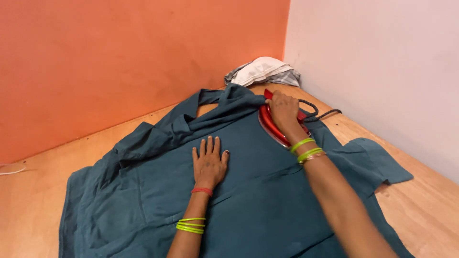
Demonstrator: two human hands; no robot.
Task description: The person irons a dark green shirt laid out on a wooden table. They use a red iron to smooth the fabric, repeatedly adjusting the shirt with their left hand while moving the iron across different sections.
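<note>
Cloth (248,191) covers most of what I see: a dark teal garment spread on the wooden floor (430,200) in the corner where the orange wall (119,62) meets the pale wall (382,62). Its far edge is bunched into folds, while the middle lies smoother, which I judge is why the iron sits there. Beyond the cloth, in the corner, lies a small pile of white and checked fabric (263,71). On the cloth's far right part rests the red iron (273,128), its dark cord (320,113) trailing off the cloth toward the pale wall. My right hand (283,111) is clamped around the iron's handle. My left hand (209,162) lies flat on the cloth just left of the iron, fingers spread and holding nothing, probably pinning the fabric taut.
</note>
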